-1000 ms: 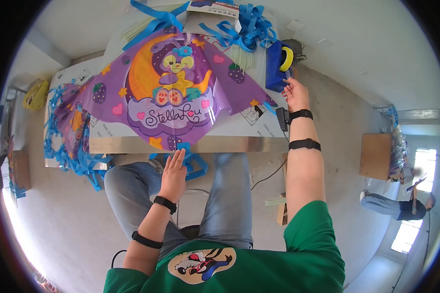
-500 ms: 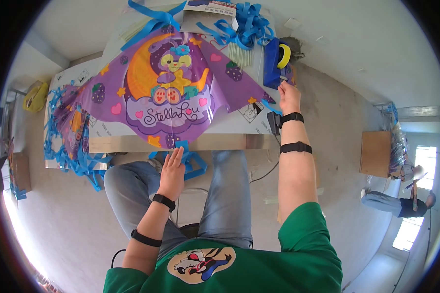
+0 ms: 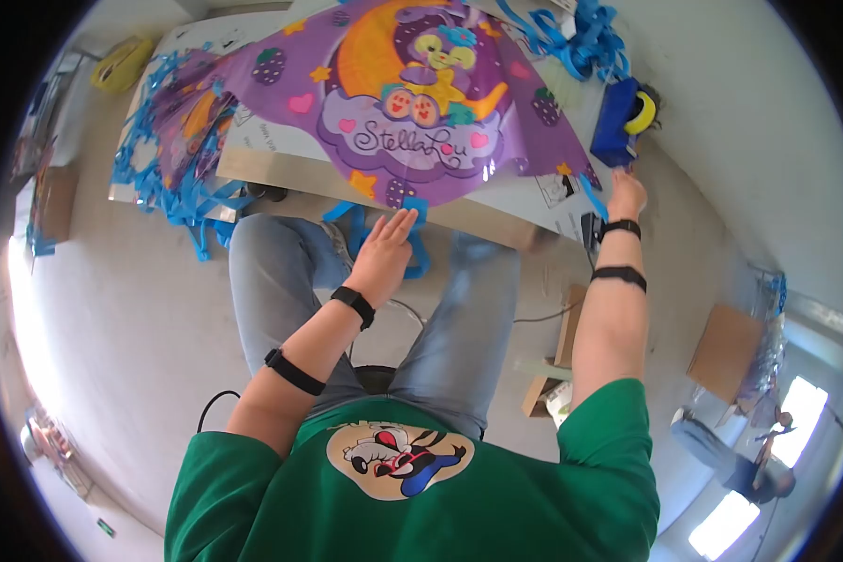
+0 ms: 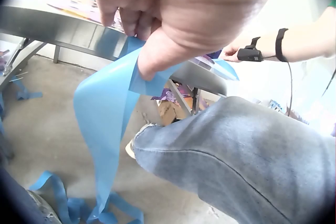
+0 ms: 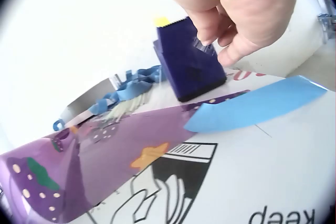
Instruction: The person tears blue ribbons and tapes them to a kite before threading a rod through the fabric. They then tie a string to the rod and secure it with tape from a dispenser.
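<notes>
Currently, the left hand (image 3: 382, 260) grips a blue ribbon (image 4: 102, 108) at the kite's lower tip, thumb below, beside the worktop's (image 3: 276, 142) metal edge. The right hand (image 3: 627, 195), fingers curled, pinches clear tape (image 5: 204, 47) at the blue dispenser (image 5: 190, 69). The purple kite (image 3: 300, 77) lies spread on the worktop, a blue strip (image 5: 257, 107) at its right corner, near the dispenser.

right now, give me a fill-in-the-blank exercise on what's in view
The blue ribbon is pinched by the person's ____ hand.
The right hand pinches clear tape by a dispenser whose body is ____.
The name printed on the spread purple sheet is ____.

Missing words: left; blue; StellaLou.
</notes>
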{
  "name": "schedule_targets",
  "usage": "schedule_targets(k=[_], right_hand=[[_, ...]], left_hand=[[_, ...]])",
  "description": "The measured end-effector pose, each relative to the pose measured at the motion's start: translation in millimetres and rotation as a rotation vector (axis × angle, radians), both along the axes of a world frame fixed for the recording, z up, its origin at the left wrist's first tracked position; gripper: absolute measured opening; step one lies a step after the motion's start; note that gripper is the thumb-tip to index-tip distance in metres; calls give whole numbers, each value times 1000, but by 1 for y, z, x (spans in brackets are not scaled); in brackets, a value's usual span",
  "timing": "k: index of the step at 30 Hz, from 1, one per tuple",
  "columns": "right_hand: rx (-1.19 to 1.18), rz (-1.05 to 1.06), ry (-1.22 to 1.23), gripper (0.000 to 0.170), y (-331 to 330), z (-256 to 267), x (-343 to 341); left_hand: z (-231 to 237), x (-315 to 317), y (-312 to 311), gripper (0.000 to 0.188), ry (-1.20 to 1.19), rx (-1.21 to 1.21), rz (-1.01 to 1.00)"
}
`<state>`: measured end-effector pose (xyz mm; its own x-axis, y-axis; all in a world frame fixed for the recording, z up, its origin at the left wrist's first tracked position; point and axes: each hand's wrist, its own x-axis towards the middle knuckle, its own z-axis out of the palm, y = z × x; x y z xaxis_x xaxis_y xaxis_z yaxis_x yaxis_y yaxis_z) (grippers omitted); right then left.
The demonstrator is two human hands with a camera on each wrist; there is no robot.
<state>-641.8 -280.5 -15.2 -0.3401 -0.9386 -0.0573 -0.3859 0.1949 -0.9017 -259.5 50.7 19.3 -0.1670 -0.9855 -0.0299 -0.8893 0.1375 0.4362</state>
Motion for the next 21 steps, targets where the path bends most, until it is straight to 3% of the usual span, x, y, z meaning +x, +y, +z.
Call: schedule_targets(k=[1,3,6,10,14,21], right_hand=[[-25,-143,-310,7,6,2,9],[-29,-134,-235,8,24,17,26],[-47,67,-129,18,76,75,89],[27,359,-454,13,152,65,162],[306,430,-450,16,219,59,236],[335,410,-416,18,237,24,275]], left_hand=[[-1,3,-3,11,-6,-5,21],[-4,0,1,12,-1,-25,-1],[-4,-2,1,12,18,-28,14],[-5,-2,3,13,21,-46,31],[-9,0,4,11,-14,-48,11],[-7,0,3,13,-27,-30,-2]])
